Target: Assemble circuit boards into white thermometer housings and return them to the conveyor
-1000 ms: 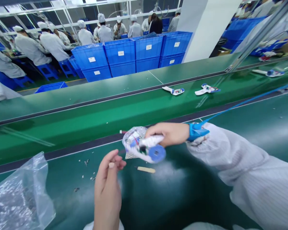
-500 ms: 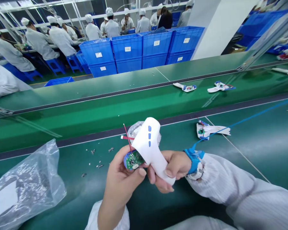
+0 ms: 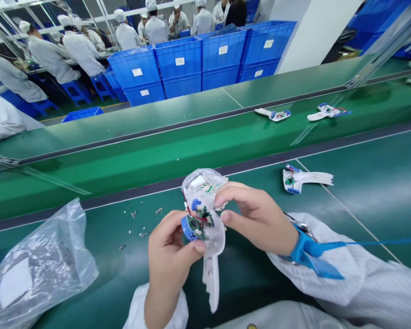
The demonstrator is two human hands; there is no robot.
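My left hand (image 3: 173,246) is closed around a white plastic housing half (image 3: 211,274), pinching its blue end piece (image 3: 189,228) and small green circuit board. The housing is shaped like a handheld thermometer gun. Its inner side faces up, with thin red wires across it and the handle pointing down towards me. My right hand (image 3: 256,214) is at the housing's upper right edge, thumb and forefinger apart; whether the fingertips touch it I cannot tell. Just behind lies a clear bag (image 3: 205,180) with small green-and-white parts, partly hidden by my hands.
A large clear bag (image 3: 48,265) lies at the left, small screws (image 3: 159,210) scattered near it. Another opened housing (image 3: 304,178) lies at the right. More housings (image 3: 274,114) lie on the green belt (image 3: 140,155). A blue wrist strap's cord (image 3: 380,242) runs right. Beyond are blue crates (image 3: 178,59) and seated co-workers.
The white housing has turned over, from its outer face to its inner side, its handle now pointing down. My right hand has let go of the handle and moved up to the head end.
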